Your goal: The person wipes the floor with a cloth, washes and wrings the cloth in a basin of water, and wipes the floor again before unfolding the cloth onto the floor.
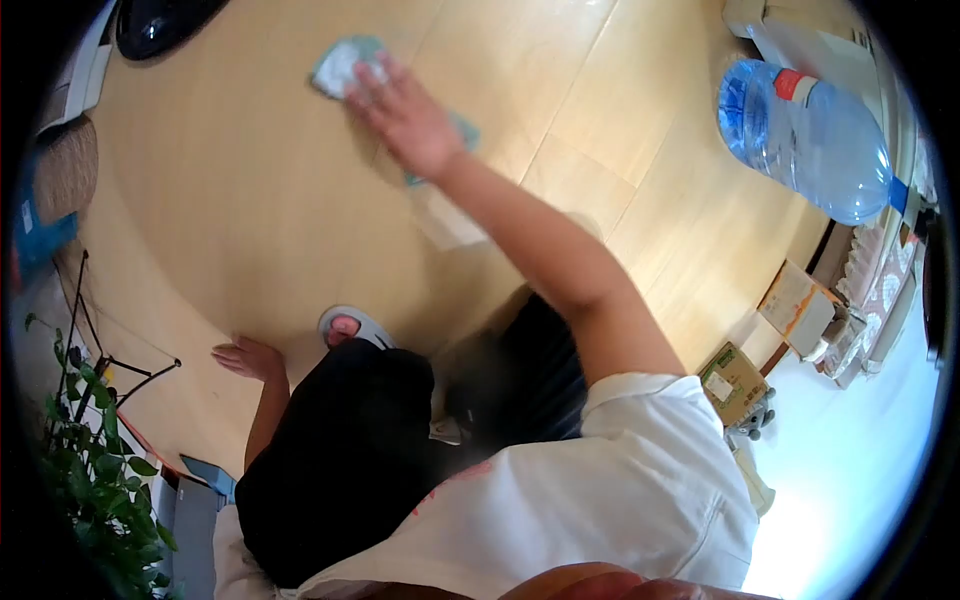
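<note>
My right hand (410, 115) is stretched far forward, pressing a teal and white cleaning cloth (340, 68) against the wooden floor (250, 180). Its fingers lie long over the cloth and are slightly blurred. Teal edges of the cloth also show beside the palm and near the wrist. Off to the left, my left hand (248, 358) rests on the floor with its fingers extended and nothing in it. A light slipper (368, 322) on my foot is to the right of that hand.
A large clear water bottle (810, 140) lies at the right, above cardboard boxes (735, 385). A leafy plant (100, 470) and a thin black stand (125, 365) are at the left. Broom bristles (68, 172) and a shiny black object (160, 22) sit at the upper left.
</note>
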A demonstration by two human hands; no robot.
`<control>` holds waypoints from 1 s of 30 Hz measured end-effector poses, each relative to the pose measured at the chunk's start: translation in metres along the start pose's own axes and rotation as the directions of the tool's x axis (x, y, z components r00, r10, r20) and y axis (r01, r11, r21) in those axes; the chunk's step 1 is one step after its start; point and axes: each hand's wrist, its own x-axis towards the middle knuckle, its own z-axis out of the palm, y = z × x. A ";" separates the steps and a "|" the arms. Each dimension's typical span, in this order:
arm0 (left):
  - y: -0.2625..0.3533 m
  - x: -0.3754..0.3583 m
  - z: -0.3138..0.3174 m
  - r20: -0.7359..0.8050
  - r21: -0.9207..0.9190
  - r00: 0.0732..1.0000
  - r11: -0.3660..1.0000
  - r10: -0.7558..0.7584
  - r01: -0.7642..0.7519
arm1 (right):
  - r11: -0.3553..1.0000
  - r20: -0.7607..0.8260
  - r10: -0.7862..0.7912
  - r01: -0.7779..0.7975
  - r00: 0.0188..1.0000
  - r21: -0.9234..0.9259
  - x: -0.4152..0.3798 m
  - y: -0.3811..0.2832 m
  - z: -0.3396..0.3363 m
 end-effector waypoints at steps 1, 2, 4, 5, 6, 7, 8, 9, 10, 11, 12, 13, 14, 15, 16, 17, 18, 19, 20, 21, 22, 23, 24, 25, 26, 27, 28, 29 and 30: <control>-0.015 -0.003 0.010 0.006 0.126 0.994 0.986 0.107 -0.107 | 0.994 0.010 0.045 -0.043 0.999 -0.103 0.006 -0.014 -0.001; -0.024 -0.004 0.019 0.025 0.250 0.978 0.946 0.206 -0.205 | 0.999 0.008 0.041 -0.041 0.999 -0.014 0.004 -0.009 -0.003; -0.023 -0.004 0.022 0.035 0.186 0.988 0.970 0.150 -0.154 | 0.986 0.008 0.024 -0.025 1.000 0.165 -0.002 0.004 -0.007; -0.021 -0.004 0.021 0.047 0.157 0.991 0.979 0.122 -0.128 | 0.897 0.074 0.253 -0.263 0.965 0.356 -0.008 0.013 -0.015; -0.020 -0.004 0.023 0.021 0.057 0.997 0.996 0.068 -0.069 | 0.710 0.191 0.448 -0.478 0.873 0.518 -0.022 0.022 -0.027; -0.019 -0.003 0.027 0.003 -0.037 1.000 0.999 0.007 -0.007 | 0.849 -0.055 0.402 -0.349 0.914 0.397 -0.038 0.033 -0.058; -0.019 -0.003 0.026 -0.013 -0.131 0.998 0.990 -0.058 0.056 | 0.940 -0.248 0.327 -0.285 0.912 0.189 -0.060 0.053 -0.085; -0.022 -0.004 0.023 0.008 -0.113 1.000 0.993 -0.027 0.028 | 0.892 -0.354 0.448 -0.383 0.821 0.241 -0.093 0.078 -0.095; -0.024 -0.004 0.021 0.029 -0.100 1.000 0.995 0.004 -0.002 | 0.823 -0.396 0.568 -0.488 0.722 0.291 -0.122 0.103 -0.116; -0.024 -0.004 0.018 0.051 -0.088 0.998 0.996 0.035 -0.030 | 0.849 -0.479 0.509 -0.509 0.715 0.141 -0.148 0.123 -0.137; -0.023 -0.004 0.018 0.075 -0.108 0.997 0.994 -0.018 0.026 | 0.755 -0.485 0.608 -0.647 0.629 0.108 -0.181 0.149 -0.146; -0.023 -0.004 0.019 0.103 -0.127 0.992 0.989 -0.067 0.080 | 0.607 -0.444 0.680 -0.788 0.583 -0.105 -0.207 0.169 -0.150; -0.023 -0.004 0.019 0.134 -0.144 0.985 0.981 -0.112 0.131 | 0.629 -0.478 0.614 -0.756 0.627 -0.184 -0.218 0.182 -0.149; -0.022 -0.004 0.020 0.163 -0.160 0.974 0.970 -0.158 0.184 | 0.624 -0.507 0.589 -0.753 0.629 -0.210 -0.213 0.187 -0.147; -0.020 -0.004 0.019 0.149 -0.185 0.978 0.967 -0.148 0.175 | 0.619 -0.513 0.586 -0.755 0.627 -0.216 -0.203 0.194 -0.146; -0.020 -0.006 0.017 0.139 -0.205 0.981 0.965 -0.136 0.163 | 0.612 -0.515 0.586 -0.758 0.625 -0.224 -0.193 0.199 -0.142; -0.017 -0.006 0.015 0.123 -0.229 0.984 0.962 -0.126 0.152 | 0.637 -0.507 0.560 -0.732 0.655 -0.242 -0.178 0.205 -0.131; -0.008 -0.003 0.011 0.125 -0.233 0.981 0.956 -0.150 0.176 | 0.663 -0.505 0.527 -0.702 0.684 -0.259 -0.157 0.214 -0.119; -0.002 -0.002 0.005 0.131 -0.235 0.977 0.951 -0.171 0.198 | 0.686 -0.499 0.495 -0.672 0.712 -0.278 -0.141 0.219 -0.110; -0.001 -0.002 0.001 0.140 -0.235 0.972 0.947 -0.191 0.220 | 0.817 -0.459 0.367 -0.516 0.809 -0.256 -0.108 0.198 -0.097; -0.010 -0.006 0.013 0.084 -0.172 0.987 0.974 -0.135 0.148 | 0.853 -0.403 0.457 -0.519 0.793 -0.053 -0.080 0.182 -0.067; -0.005 -0.006 0.006 0.107 -0.179 0.979 0.965 -0.174 0.192 | 0.882 -0.319 0.472 -0.444 0.822 0.158 -0.054 0.143 -0.035; 0.009 -0.003 -0.010 0.129 -0.185 0.969 0.955 -0.210 0.231 | 0.846 -0.232 0.483 -0.381 0.845 0.372 -0.026 0.104 -0.004; 0.017 0.000 -0.019 0.148 -0.194 0.959 0.944 -0.242 0.268 | 0.964 -0.119 0.243 -0.227 0.963 0.137 0.005 0.045 0.008; 0.017 0.001 -0.016 0.136 -0.184 0.960 0.945 -0.247 0.269 | 0.976 0.120 0.199 -0.208 0.973 0.067 0.021 0.001 0.044; 0.015 -0.001 -0.011 0.121 -0.173 0.961 0.948 -0.249 0.267 | 0.930 0.011 0.037 -0.039 0.999 0.365 0.031 -0.047 0.059; 0.011 -0.001 -0.007 0.104 -0.161 0.964 0.952 -0.245 0.259 | 0.990 -0.017 -0.092 0.093 0.996 0.107 0.041 -0.086 0.066; 0.009 -0.002 -0.006 0.103 -0.143 0.964 0.955 -0.246 0.259 | 0.992 -0.008 -0.107 0.108 0.994 0.071 0.047 -0.106 0.073; 0.010 -0.003 -0.004 0.097 -0.127 0.964 0.957 -0.249 0.260 | 0.995 -0.012 -0.076 0.077 0.997 0.061 0.052 -0.116 0.071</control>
